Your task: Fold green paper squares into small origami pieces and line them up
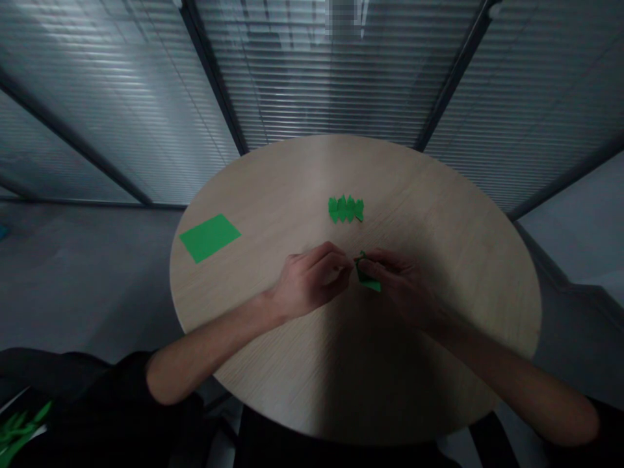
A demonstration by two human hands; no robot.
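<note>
While the right hand (pixel 408 287) is pinching a folded green paper piece (pixel 373 285) just right of the frame's centre, the left hand (pixel 309 281) is curling beside it, fingertips bunching; whether they are gripping it is unclear. Above, a jagged green paper strip (pixel 346 209) is lying on a round, pale wooden table (pixel 283 390); at centre left, a 4-sided green paper sheet (pixel 209 238) is resting.

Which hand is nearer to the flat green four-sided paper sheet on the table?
Left. The left hand is apart from the flat green paper sheet, to its right and closer to the person; the right hand is farther right, beyond the left hand.
</note>
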